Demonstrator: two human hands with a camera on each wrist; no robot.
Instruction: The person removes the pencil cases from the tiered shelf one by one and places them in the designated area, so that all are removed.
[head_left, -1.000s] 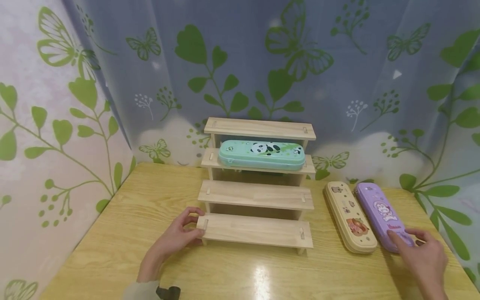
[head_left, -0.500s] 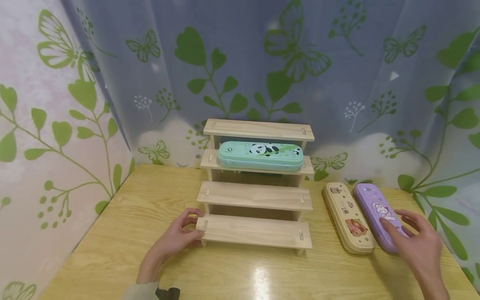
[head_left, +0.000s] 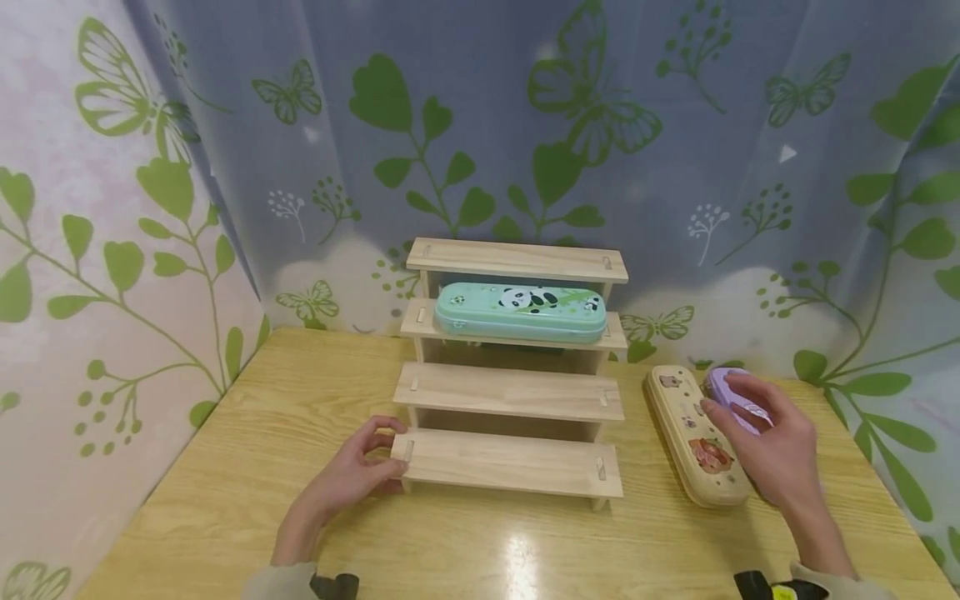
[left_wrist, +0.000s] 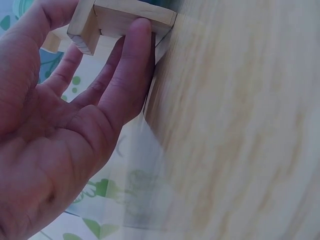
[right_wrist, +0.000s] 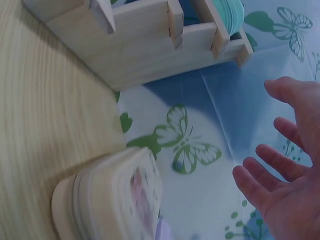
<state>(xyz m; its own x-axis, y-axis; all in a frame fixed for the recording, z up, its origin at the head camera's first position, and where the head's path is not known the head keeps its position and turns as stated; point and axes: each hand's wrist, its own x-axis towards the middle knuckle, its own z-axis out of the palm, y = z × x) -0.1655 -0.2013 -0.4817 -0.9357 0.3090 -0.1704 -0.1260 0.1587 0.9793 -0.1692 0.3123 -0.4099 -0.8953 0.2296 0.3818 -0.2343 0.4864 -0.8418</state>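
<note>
A light wooden four-step rack (head_left: pixel 506 462) stands mid-table in the head view. My left hand (head_left: pixel 348 471) holds the left end of its lowest step between thumb and fingers; the left wrist view shows the fingers (left_wrist: pixel 135 65) against the wood. On the second step from the top lies a mint-green panda pencil case (head_left: pixel 480 312). To the right, my right hand (head_left: pixel 776 442) hovers over a cream pencil case (head_left: pixel 686 433) and a purple pencil case (head_left: pixel 722 385), partly covering the purple one. Its fingers are spread and hold nothing in the right wrist view.
The cream and purple cases lie side by side on the yellow wood-grain table (head_left: pixel 247 433), right of the rack. A curtain (head_left: pixel 480 125) with leaves and butterflies hangs close behind the rack and along the sides.
My right hand has moved off the near end of the purple case, leftward and away from me, to above both cases. My left hand stays on the rack.
</note>
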